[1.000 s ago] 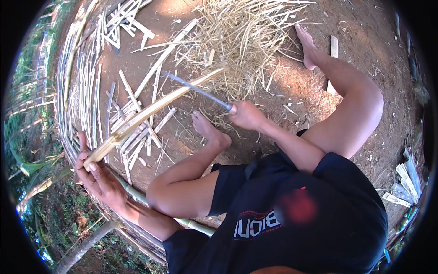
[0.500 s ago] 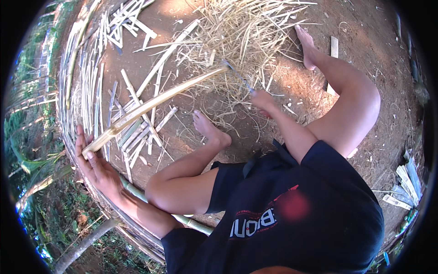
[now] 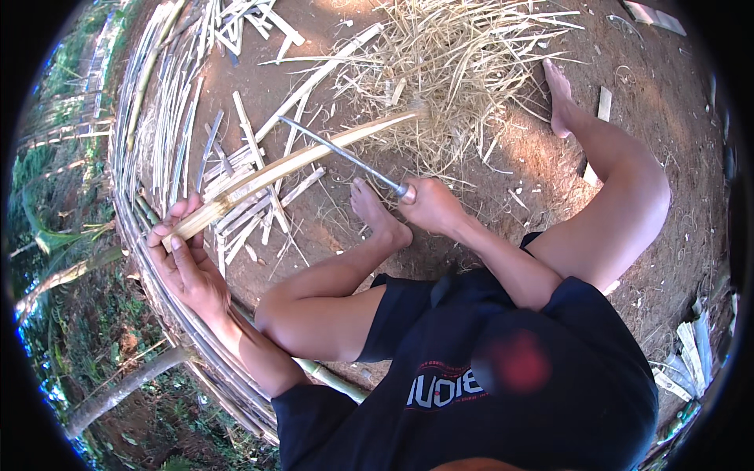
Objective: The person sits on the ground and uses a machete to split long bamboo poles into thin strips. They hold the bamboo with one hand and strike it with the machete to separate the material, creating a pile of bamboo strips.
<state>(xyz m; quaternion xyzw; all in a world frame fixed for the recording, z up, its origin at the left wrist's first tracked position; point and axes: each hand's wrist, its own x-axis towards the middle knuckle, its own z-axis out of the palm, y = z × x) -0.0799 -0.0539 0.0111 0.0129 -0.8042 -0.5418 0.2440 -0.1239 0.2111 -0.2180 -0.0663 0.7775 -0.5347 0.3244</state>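
The left hand is clamped around the near end of a long bamboo strip, fingers wrapped over it and thumb along the top. The strip runs away from those fingers, up and to the right, until its far end sinks into a heap of shavings. The right hand is closed in a fist on the handle of a knife; the thin blade reaches up and left from the knuckles and crosses the strip about halfway along, touching it.

Below the fingers is bare reddish dirt, littered with short offcuts just under the strip. Out past the left hand a curved stack of long split bamboo rims the ground, and beyond it are green plants. The person sits on the dirt, one bare foot just beside the right fist, the other foot farther out near the shavings.

The knife's handle is buried in the fist, and the strip's far tip is lost in the shavings. At the far right edge some pale scraps are too bent by the lens to name.

Half a second ago the right hand was out by the shavings, near the strip's far end; now it has drawn back close to the foot, with the blade in plain view. The left hand's grip has hardly shifted.
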